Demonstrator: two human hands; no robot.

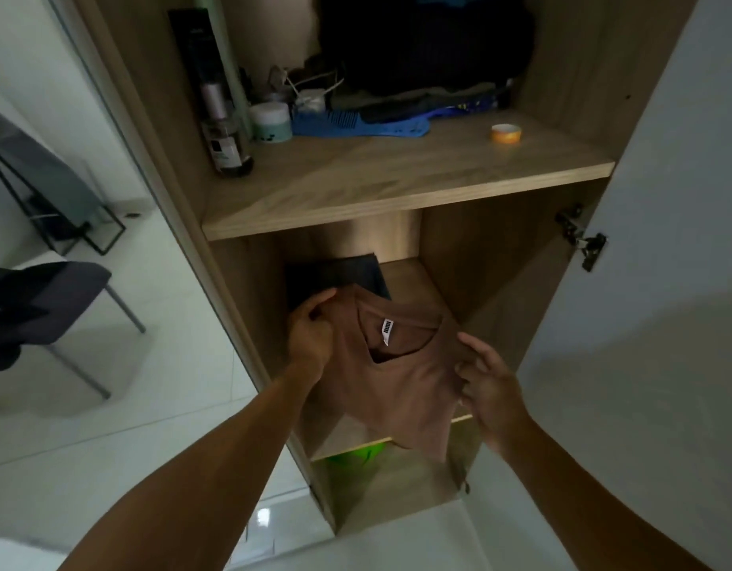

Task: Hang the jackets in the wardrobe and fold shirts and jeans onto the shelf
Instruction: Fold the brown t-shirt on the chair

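A folded brown shirt (401, 385) with a white neck label is held at the mouth of the middle wardrobe shelf (413, 282). My left hand (310, 335) grips its left shoulder edge. My right hand (489, 391) pinches its right edge with curled fingers. The shirt's lower end hangs over the shelf's front lip. Behind it, a dark folded garment (335, 274) lies at the back left of the same shelf.
The upper shelf (397, 179) carries a dark bottle (228, 146), a white jar (271, 122), a blue comb (356, 124), a roll of tape (506, 134) and dark clothes. The white door (652, 282) stands open at right. A chair (47, 307) is at left. Something green (356, 453) lies below.
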